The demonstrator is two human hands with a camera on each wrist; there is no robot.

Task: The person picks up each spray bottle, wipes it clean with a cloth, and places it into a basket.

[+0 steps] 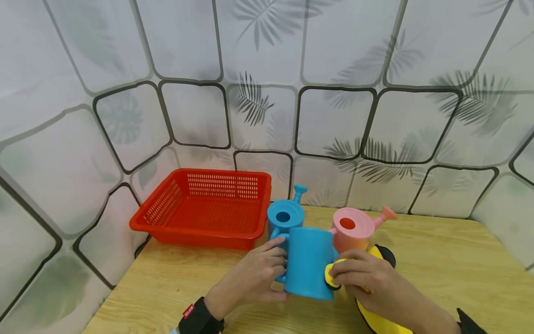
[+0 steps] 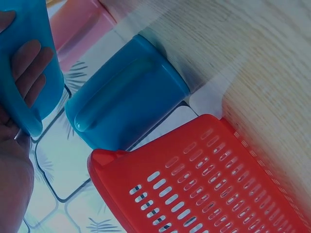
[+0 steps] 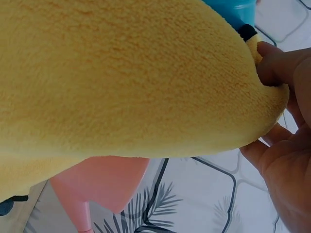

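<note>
My left hand (image 1: 260, 271) grips the handle of a blue watering can (image 1: 309, 264) in the middle of the head view. The fingers pass through the handle and lie along the can's side (image 2: 54, 90) in the left wrist view. My right hand (image 1: 371, 280) pinches a fleecy yellow cloth with black edging (image 1: 381, 315). A bunched end of this cloth touches the can's right side, and the rest hangs below the hand. In the right wrist view the yellow pile (image 3: 131, 82) fills much of the picture and hides most of the can.
A second blue watering can (image 1: 285, 214) stands behind the held one. To its right is a pink watering can (image 1: 354, 227), spout pointing right. A red plastic basket (image 1: 200, 236) sits at the back left of the wooden table (image 1: 450, 269), near a patterned curtain (image 1: 267, 120).
</note>
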